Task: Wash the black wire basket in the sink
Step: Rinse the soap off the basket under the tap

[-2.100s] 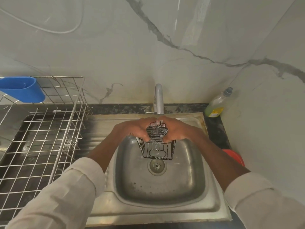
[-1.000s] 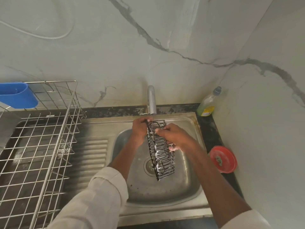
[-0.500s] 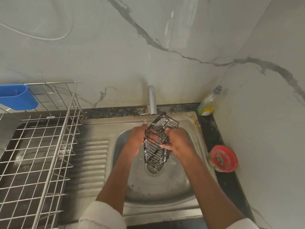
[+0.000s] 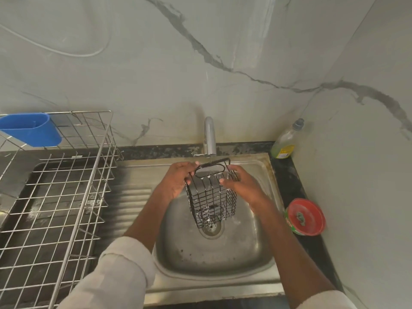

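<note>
The black wire basket (image 4: 211, 197) hangs upright over the steel sink (image 4: 214, 253), right under the tap (image 4: 209, 136). A thin stream of water runs into its open top and white suds cling to the wires. My left hand (image 4: 178, 182) grips the basket's left rim. My right hand (image 4: 239, 186) holds the right side, fingers curled onto the wires. The basket's bottom hovers just above the drain (image 4: 210, 227).
A large steel wire dish rack (image 4: 55, 197) with a blue plastic cup (image 4: 31, 131) stands on the left drainboard. A green soap bottle (image 4: 286, 140) is in the back right corner. A red-lidded tub (image 4: 305, 216) sits on the dark counter right of the sink.
The basket has been turned from a tilted sideways position to upright with its open top under the tap. Both hands shifted up to its rim.
</note>
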Demonstrator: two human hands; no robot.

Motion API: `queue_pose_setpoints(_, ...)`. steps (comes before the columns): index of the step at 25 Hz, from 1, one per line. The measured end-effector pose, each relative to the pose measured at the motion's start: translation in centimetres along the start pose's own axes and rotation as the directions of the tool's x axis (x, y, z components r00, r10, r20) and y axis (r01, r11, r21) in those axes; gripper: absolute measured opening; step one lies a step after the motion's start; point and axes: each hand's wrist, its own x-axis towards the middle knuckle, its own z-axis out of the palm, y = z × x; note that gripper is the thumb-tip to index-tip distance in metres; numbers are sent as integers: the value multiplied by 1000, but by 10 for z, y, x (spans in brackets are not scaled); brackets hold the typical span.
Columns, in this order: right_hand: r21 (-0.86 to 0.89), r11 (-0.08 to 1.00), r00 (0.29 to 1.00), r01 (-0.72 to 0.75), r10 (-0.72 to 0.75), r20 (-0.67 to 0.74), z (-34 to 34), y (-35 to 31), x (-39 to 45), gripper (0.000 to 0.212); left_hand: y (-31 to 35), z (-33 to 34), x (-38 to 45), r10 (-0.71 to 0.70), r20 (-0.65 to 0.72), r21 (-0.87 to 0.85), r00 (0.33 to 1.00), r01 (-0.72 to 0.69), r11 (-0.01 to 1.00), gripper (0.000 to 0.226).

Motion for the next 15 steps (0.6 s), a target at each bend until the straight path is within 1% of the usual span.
queue_pose_setpoints(1,3,1000,999,-2,2,46,-1,-1,-2,34,1,0,4,-14,22,5,1000,14,1000,25)
queue_pose_setpoints(2,-26,999,999,22,-21,34,0,-1,-4,22,1,1,7,-18,24,5,1000,18,1000,26)
queue_pose_setpoints(3,-56,997,999,48,-48,-1,5,1,-4,15,2,3,9,-18,6,-3,1000,18,1000,26)
queue_pose_setpoints(5,-109,991,995,76,-83,-54,20,6,-3,19,2,7,9,13,-89,-16,996,-14,1000,19)
queue_pose_setpoints(6,-103,991,995,80,-86,-58,30,8,0,21,1,5,8,29,-148,-16,989,-32,999,17)
queue_pose_setpoints(8,-84,991,991,102,-108,-74,46,8,5,22,-6,-4,6,45,-217,-45,975,-57,997,23)
queue_pose_setpoints(10,-95,989,987,114,-123,-100,54,6,8,22,-17,-18,3,64,-238,-32,969,-73,997,25)
queue_pose_setpoints(12,-119,985,982,123,-139,-132,58,5,6,27,-24,-20,-6,89,-264,43,960,-81,996,23)
queue_pose_setpoints(15,-152,984,969,91,-122,-213,54,8,1,37,-33,-3,-16,75,-269,106,960,-48,993,40)
